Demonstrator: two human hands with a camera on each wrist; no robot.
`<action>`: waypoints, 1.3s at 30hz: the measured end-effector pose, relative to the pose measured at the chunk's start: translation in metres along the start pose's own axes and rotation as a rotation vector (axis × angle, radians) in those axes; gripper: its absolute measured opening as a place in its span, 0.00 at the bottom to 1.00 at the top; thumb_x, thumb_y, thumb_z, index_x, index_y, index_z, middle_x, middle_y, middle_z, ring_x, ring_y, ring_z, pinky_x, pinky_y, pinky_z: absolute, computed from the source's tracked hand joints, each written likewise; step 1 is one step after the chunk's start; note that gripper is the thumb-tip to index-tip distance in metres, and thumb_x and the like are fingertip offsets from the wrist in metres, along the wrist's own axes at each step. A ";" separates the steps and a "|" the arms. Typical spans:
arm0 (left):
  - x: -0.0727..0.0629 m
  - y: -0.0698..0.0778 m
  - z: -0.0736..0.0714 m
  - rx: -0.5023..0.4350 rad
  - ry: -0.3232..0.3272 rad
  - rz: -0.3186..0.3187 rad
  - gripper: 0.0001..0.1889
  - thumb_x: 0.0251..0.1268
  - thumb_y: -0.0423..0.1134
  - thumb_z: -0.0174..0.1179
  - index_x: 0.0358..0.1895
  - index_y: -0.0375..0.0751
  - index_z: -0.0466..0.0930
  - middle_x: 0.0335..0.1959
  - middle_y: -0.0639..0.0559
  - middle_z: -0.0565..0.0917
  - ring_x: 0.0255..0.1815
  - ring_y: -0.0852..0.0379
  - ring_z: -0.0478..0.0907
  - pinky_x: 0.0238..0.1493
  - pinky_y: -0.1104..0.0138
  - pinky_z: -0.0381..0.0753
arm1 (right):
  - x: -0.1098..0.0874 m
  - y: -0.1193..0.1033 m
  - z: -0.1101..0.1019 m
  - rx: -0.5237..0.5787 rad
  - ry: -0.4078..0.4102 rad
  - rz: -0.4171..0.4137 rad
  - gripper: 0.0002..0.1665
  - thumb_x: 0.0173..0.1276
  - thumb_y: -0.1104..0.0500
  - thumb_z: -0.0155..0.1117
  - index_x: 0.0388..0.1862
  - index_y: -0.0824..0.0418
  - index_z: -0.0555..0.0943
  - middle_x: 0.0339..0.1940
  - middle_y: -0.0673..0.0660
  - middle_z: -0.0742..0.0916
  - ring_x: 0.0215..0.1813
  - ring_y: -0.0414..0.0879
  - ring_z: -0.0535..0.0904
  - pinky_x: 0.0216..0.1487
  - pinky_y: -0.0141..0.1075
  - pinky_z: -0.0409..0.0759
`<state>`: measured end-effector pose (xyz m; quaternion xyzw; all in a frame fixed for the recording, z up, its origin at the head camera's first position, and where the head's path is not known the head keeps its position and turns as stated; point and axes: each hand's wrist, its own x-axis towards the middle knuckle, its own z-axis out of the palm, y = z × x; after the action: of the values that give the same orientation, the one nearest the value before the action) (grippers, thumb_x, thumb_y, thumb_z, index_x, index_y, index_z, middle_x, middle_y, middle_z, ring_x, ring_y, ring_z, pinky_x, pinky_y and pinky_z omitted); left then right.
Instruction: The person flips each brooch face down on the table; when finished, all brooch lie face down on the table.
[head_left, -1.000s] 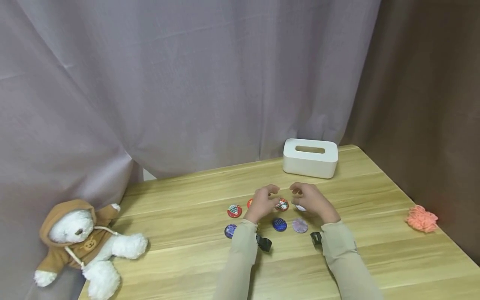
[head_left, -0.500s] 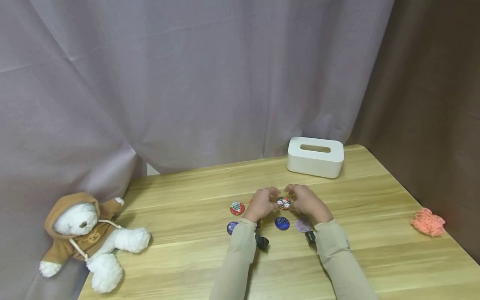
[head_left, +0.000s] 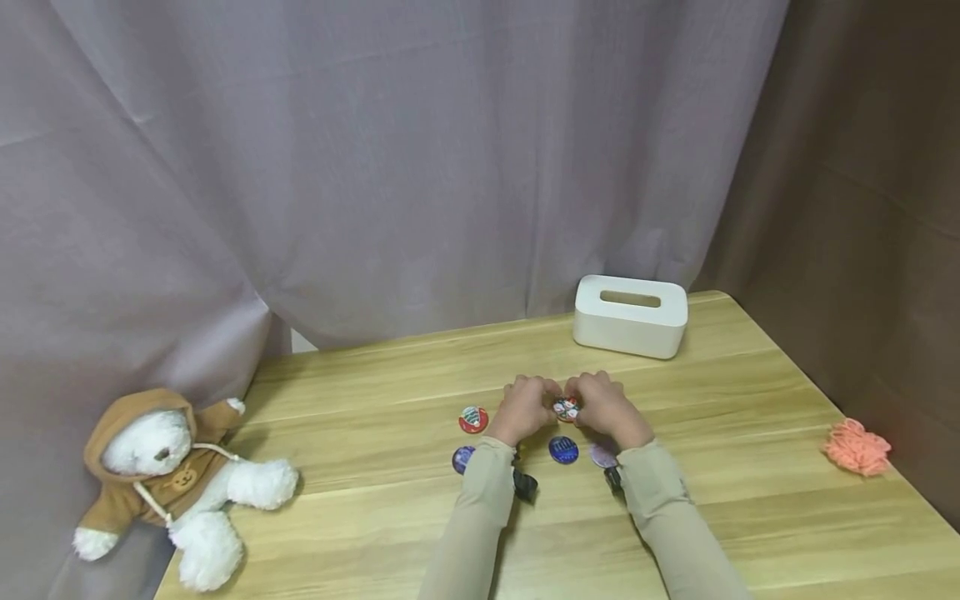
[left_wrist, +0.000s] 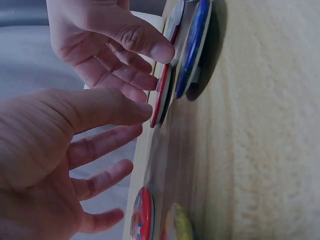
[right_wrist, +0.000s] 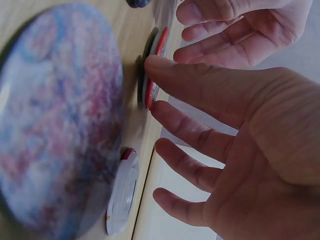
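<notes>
Both hands meet over a round red badge (head_left: pixel 566 408) with a colourful picture. My left hand (head_left: pixel 525 407) has its thumb and index finger at the badge's left edge, the other fingers spread apart. From the right side, my right hand (head_left: pixel 606 408) pinches the rim between thumb and index finger. Just in front lies a dark blue badge (head_left: pixel 563 449). A marbled lavender badge (right_wrist: pixel 62 120) and a white badge (right_wrist: pixel 122 195) are near the right hand. Close to the left hand are another red badge (left_wrist: pixel 142 215) and a yellowish one (left_wrist: pixel 179 225).
To the left lie a red tree-patterned badge (head_left: pixel 473 419) and a purple-blue badge (head_left: pixel 462 458). A white tissue box (head_left: pixel 630 321) stands at the back. A plush bear (head_left: pixel 172 483) sits at the left, pink yarn (head_left: pixel 857 447) at the right edge of the wooden table (head_left: pixel 360 500).
Both hands have closed in on the red badge from either side, the right hand moving left from above the white badge. Their fingertips now meet its edges. The view has shifted slightly.
</notes>
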<state>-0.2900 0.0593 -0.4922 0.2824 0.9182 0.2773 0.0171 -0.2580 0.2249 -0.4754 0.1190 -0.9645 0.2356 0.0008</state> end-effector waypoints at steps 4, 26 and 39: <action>0.000 0.000 0.001 0.054 0.001 0.021 0.16 0.47 0.32 0.75 0.41 0.51 0.91 0.36 0.60 0.88 0.41 0.53 0.74 0.50 0.56 0.66 | 0.001 -0.001 0.001 -0.006 0.000 -0.002 0.18 0.39 0.73 0.72 0.32 0.60 0.85 0.30 0.53 0.85 0.38 0.56 0.72 0.40 0.51 0.67; -0.003 -0.001 -0.010 0.048 0.034 0.007 0.10 0.53 0.32 0.71 0.35 0.52 0.92 0.36 0.59 0.90 0.39 0.55 0.77 0.52 0.50 0.65 | 0.000 0.004 -0.013 0.063 -0.011 -0.028 0.11 0.53 0.71 0.66 0.31 0.59 0.87 0.31 0.53 0.90 0.35 0.53 0.80 0.42 0.53 0.74; -0.003 -0.002 -0.012 0.038 0.055 0.027 0.07 0.62 0.35 0.69 0.38 0.51 0.93 0.38 0.60 0.90 0.41 0.56 0.82 0.47 0.56 0.66 | -0.002 0.007 -0.014 0.101 0.019 0.017 0.07 0.59 0.70 0.67 0.34 0.61 0.87 0.32 0.56 0.88 0.37 0.54 0.81 0.45 0.57 0.74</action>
<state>-0.2911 0.0501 -0.4834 0.2873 0.9195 0.2677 -0.0170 -0.2588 0.2376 -0.4659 0.1085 -0.9523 0.2851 0.0022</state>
